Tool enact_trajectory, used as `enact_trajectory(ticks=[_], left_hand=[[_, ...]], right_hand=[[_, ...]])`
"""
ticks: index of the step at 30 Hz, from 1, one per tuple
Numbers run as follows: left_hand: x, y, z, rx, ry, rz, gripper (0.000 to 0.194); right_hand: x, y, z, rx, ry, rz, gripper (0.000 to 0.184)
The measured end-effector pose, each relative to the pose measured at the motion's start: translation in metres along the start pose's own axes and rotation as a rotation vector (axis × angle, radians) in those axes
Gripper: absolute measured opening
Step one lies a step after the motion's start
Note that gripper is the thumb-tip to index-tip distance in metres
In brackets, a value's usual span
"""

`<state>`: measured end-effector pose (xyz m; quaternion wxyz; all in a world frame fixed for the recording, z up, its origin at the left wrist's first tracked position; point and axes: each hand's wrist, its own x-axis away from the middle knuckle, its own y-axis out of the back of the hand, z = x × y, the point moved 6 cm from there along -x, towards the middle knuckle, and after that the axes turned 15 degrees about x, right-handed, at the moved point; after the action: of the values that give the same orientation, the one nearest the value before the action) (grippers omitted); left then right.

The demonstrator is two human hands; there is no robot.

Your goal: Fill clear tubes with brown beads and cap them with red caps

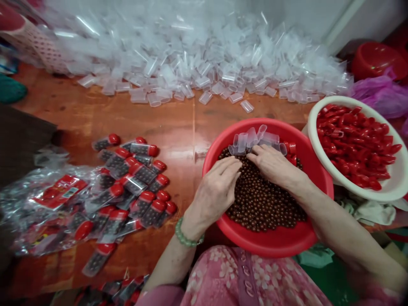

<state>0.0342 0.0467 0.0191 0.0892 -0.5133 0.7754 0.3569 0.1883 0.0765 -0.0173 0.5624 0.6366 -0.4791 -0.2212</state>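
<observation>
Wooden tabletop (pixel 178 121) | nine o'clock: red-capped tubes (pixel 143 172) | twelve: heaped clear tubes (pixel 204 80) | four: red basin (pixel 270 247) holding brown beads (pixel 266 204), left hand (pixel 216 191) at its nine, right hand (pixel 274 163) near its twelve by loose sleeves (pixel 244 141), hands slightly apart, cannot tell if gripping | three: white basin (pixel 321 163), red caps (pixel 357 148)

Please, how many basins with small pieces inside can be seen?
2: the red basin in the lower middle, and the white basin on its right. Others may be hidden.
</observation>
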Motion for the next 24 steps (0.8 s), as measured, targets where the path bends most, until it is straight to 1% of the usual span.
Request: enact_trajectory(ticks=[1,3,4,6,8,10,13,16,19,21,24], left_hand=[[-0.004,-0.006,0.003,-0.022,0.012,0.062,0.023],[-0.009,-0.013,0.014,-0.082,0.087,0.167,0.022],[-0.011,-0.014,0.019,-0.106,0.130,0.199,0.020],[-0.014,-0.013,0.027,-0.113,0.172,0.220,0.019],[-0.015,-0.010,0.029,-0.074,0.156,0.188,0.025],[-0.014,-0.006,0.030,-0.037,0.131,0.120,0.032],[-0.012,-0.001,0.031,-0.026,0.109,0.044,0.038],[-0.011,-0.001,0.033,-0.034,0.106,0.045,0.040],[-0.012,-0.002,0.033,-0.011,0.108,0.051,0.039],[-0.013,-0.001,0.033,0.021,0.113,0.051,0.039],[-0.014,0.001,0.034,0.073,0.150,0.039,0.037]], right_hand=[[-0.002,-0.002,0.001,0.003,0.009,-0.005,0.028],[-0.003,-0.002,-0.001,-0.002,0.014,-0.016,0.027],[-0.003,-0.001,-0.003,-0.007,0.017,-0.020,0.026],[-0.003,0.002,-0.006,-0.045,0.032,-0.033,0.023],[-0.001,0.005,-0.005,-0.074,0.055,-0.056,0.022],[0.000,0.004,0.001,-0.054,0.062,-0.074,0.022],[-0.001,-0.003,0.021,0.007,0.086,-0.075,0.026],[-0.004,-0.008,0.047,-0.019,0.188,-0.068,0.030],[-0.005,-0.008,0.060,-0.073,0.280,-0.055,0.025],[-0.005,-0.004,0.061,-0.184,0.324,-0.053,0.023],[-0.004,0.003,0.057,-0.524,0.365,-0.059,0.016]])
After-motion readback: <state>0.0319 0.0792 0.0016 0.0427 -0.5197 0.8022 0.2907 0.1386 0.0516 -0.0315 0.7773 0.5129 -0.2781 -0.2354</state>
